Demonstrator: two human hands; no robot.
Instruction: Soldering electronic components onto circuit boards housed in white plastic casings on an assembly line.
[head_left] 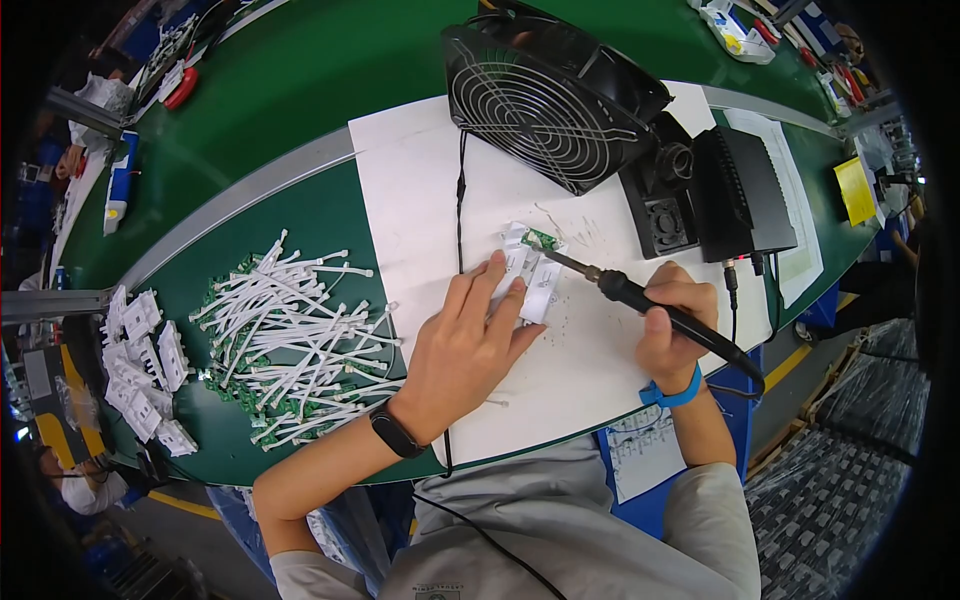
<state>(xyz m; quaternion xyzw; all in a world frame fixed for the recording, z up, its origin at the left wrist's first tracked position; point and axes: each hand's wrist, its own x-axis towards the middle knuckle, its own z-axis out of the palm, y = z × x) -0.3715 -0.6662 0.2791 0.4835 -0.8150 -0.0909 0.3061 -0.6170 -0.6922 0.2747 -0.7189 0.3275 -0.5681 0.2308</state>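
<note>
My right hand point(680, 315) is closed around the black handle of a soldering iron point(632, 292). The iron's tip reaches the small green circuit board point(540, 239) at the far end of a white plastic housing point(541, 287); whether it touches cannot be made out. With fingers and thumb, my left hand point(462, 345) holds that housing against the white sheet point(410, 190) on the table, hiding part of it. To the left lies a heap of white cable bundles with small green boards point(300, 340).
A black fan point(550, 100) stands beyond the housing. Right of it are a soldering iron stand point(665, 215) and a black box point(740, 190) with cables. Several white plastic housings point(140, 370) are piled at the far left. A thin black cable point(461, 200) crosses the sheet.
</note>
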